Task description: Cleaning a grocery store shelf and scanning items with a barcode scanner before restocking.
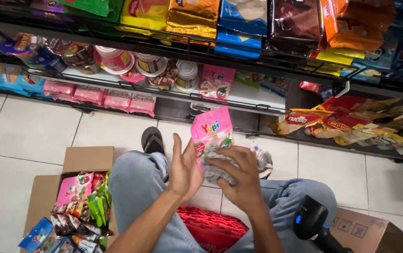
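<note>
My left hand [184, 169] holds up a pink candy packet [211, 130] from behind, fingers flat against its back. My right hand [241, 176] grips a grey-and-white cloth [217, 169] and presses it against the lower front of the packet. Both hands are above my knees, in front of the low wire shelves [220, 91].
An open cardboard box [87, 159] of mixed snack packets sits on the tiled floor at the left. A red plastic crate [210, 227] lies between my legs. A black handheld scanner [313, 221] rests on a cardboard box [375, 233] at the right. The shelves hold snack bags, jars and pink boxes.
</note>
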